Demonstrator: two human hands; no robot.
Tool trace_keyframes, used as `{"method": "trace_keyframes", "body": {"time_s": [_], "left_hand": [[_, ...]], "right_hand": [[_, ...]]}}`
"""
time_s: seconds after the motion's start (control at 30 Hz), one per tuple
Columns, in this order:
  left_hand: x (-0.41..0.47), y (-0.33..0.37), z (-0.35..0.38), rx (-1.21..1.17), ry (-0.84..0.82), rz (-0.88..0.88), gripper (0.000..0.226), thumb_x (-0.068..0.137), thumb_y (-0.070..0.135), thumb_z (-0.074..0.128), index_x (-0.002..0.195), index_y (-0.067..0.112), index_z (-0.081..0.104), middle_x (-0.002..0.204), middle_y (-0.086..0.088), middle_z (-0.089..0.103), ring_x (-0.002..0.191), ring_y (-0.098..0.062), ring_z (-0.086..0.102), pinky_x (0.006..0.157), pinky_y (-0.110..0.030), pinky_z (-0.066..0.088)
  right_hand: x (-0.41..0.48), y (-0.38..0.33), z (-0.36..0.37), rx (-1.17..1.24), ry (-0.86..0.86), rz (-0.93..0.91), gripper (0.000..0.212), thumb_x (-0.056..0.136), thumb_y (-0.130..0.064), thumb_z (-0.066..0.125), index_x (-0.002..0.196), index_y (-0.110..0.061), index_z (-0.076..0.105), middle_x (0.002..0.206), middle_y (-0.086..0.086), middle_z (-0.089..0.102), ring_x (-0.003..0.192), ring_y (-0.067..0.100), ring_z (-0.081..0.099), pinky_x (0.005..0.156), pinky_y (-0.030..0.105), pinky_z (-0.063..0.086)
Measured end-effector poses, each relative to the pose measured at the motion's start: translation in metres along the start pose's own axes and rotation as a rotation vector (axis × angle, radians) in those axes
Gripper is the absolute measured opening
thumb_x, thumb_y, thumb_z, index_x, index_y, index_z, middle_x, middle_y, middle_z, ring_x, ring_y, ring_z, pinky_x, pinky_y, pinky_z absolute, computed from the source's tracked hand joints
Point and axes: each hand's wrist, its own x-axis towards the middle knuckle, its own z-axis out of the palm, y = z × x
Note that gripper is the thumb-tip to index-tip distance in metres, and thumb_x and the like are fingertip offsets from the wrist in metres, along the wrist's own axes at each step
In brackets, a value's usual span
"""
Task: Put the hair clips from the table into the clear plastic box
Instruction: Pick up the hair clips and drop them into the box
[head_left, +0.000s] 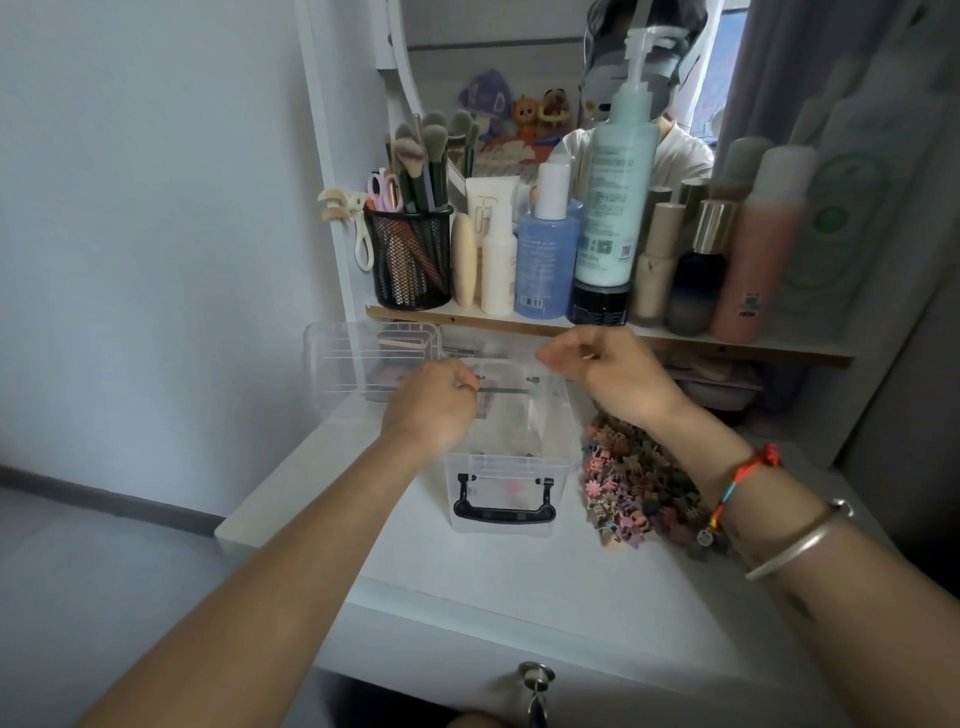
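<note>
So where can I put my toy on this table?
Bare white tabletop lies in front of the clear plastic box. Right of the box, the colourful hair-clip pile crowds it; the bottle shelf behind is full.

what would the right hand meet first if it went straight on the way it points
The right hand points left above the clear plastic box; it would likely meet the left hand first, though depth is unclear.

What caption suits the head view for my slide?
Left hand and right hand over the clear plastic box, hair clips piled to its right.
</note>
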Motion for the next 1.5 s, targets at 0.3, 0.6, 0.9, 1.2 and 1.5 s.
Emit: {"method": "trace_keyframes", "body": {"time_s": [0.3,0.6,0.9,1.2,1.5], "left_hand": [[0.000,0.000,0.002,-0.027,0.007,0.005,0.028,0.094,0.009,0.038,0.109,0.009,0.061,0.116,-0.011,0.063,0.105,-0.029,0.059,0.087,-0.032,0.045],[0.001,0.000,0.002,-0.043,-0.002,0.007,0.027,0.094,0.009,0.038,0.108,0.008,0.061,0.115,-0.012,0.063,0.103,-0.031,0.059,0.086,-0.034,0.047],[-0.002,0.000,0.001,-0.050,-0.011,-0.001,0.026,0.093,0.009,0.040,0.107,0.009,0.062,0.118,-0.010,0.062,0.105,-0.030,0.059,0.089,-0.035,0.047],[-0.007,0.000,0.000,-0.039,-0.011,0.004,0.028,0.094,0.009,0.039,0.109,0.009,0.062,0.121,-0.010,0.061,0.108,-0.029,0.057,0.092,-0.035,0.047],[-0.013,0.001,-0.002,-0.035,-0.018,0.006,0.028,0.093,0.008,0.039,0.108,0.007,0.062,0.119,-0.010,0.062,0.107,-0.031,0.059,0.089,-0.032,0.045]], "right_hand": [[-0.012,0.046,0.005,-0.838,-0.219,0.221,0.023,0.084,-0.021,0.055,0.100,-0.016,0.071,0.112,0.008,0.068,0.105,0.028,0.061,0.090,0.036,0.051],[-0.010,0.002,-0.012,0.006,0.057,0.053,0.012,0.086,-0.015,0.061,0.091,-0.008,0.070,0.087,-0.002,0.066,0.078,0.003,0.058,0.066,-0.004,0.038],[-0.027,0.028,-0.012,-0.498,-0.313,0.113,0.018,0.083,-0.007,0.061,0.096,-0.008,0.073,0.089,-0.003,0.068,0.085,0.004,0.055,0.077,0.010,0.036],[-0.032,0.035,-0.005,-0.645,-0.323,0.127,0.021,0.084,-0.012,0.056,0.095,-0.012,0.074,0.105,0.002,0.072,0.102,0.018,0.063,0.087,0.023,0.044],[-0.033,0.036,0.004,-0.721,-0.200,0.190,0.022,0.083,-0.022,0.056,0.096,-0.013,0.073,0.104,0.011,0.070,0.097,0.030,0.063,0.081,0.034,0.051]]}}
